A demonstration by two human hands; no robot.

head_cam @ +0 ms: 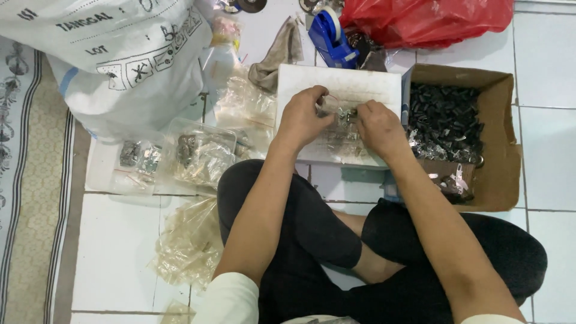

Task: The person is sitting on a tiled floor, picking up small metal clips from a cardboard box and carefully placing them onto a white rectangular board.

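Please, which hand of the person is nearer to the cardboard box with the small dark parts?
The right hand. It works just beside the left wall of the cardboard box. The left hand is farther left, over the white board.

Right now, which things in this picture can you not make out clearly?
Head view only:
- Small clear bag between left hand and right hand: fingers hide its contents.
- Dark parts in cardboard box: too small to identify.
- Red plastic bag: cut off by the top edge.

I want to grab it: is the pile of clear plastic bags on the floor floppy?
Probably floppy: the clear plastic bags lie crumpled and flat on the tiles. Likely light, since they look thin and empty, and perhaps slippery, so some may slide off.
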